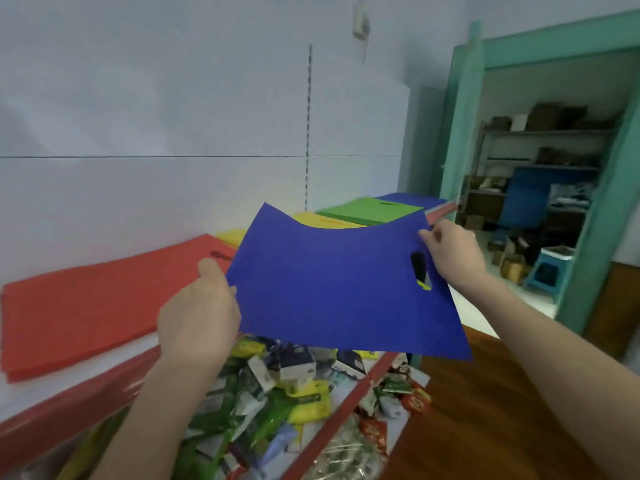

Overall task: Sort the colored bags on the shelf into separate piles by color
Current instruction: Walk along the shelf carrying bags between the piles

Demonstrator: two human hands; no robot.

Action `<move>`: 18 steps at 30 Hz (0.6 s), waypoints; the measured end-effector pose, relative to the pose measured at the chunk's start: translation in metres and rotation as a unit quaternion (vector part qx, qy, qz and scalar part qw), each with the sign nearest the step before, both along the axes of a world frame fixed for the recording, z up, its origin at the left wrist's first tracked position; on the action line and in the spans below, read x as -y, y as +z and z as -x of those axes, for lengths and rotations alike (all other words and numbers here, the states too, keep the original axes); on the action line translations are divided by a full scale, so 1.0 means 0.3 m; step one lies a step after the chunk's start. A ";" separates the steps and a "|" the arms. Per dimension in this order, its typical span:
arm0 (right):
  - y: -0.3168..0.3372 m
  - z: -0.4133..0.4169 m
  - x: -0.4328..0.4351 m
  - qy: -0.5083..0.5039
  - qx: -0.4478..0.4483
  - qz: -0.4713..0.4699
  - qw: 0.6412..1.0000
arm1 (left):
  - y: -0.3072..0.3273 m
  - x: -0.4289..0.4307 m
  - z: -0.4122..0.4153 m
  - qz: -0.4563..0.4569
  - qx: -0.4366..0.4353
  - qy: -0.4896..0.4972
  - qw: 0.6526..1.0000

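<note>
Blue bag: held flat in the air above the front edge of the shelf, sagging mid-span.
Handling: probably light, thin and floppy; best taken at opposite edges or by the handle slot.
Left grip: pinched on the left edge.
Right grip: pinched beside the slot.
Around: red pile, yellow pile, green bag, blue pile farthest; loose packets below.
In the way: likely only the yellow and green stacks, to be passed over.

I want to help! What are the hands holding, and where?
A blue bag: left hand grips its left edge, right hand pinches its handle end.
</note>
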State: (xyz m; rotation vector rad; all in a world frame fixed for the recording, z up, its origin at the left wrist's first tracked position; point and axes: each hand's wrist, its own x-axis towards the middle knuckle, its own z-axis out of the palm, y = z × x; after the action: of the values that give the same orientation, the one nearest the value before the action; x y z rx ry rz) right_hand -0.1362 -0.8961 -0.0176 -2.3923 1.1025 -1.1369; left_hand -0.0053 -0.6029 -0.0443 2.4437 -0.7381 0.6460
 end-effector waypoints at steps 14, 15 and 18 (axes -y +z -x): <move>-0.072 0.026 0.816 -0.123 -0.015 -0.030 0.992 | -0.040 0.976 -0.172 -0.005 -0.050 -0.099 0.994; -0.065 0.029 0.875 -0.130 -0.009 -0.027 0.991 | -0.029 1.047 -0.179 -0.004 -0.044 -0.107 0.993; -0.061 0.050 1.038 -0.153 0.002 -0.030 0.988 | -0.002 1.253 -0.181 0.006 -0.029 -0.145 0.989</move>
State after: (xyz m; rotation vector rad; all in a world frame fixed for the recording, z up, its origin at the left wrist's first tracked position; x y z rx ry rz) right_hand -0.1512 -1.2076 -0.0359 -2.2262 1.5200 -1.1789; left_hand 0.0489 -0.9788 -0.0448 2.2723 -1.0367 0.4620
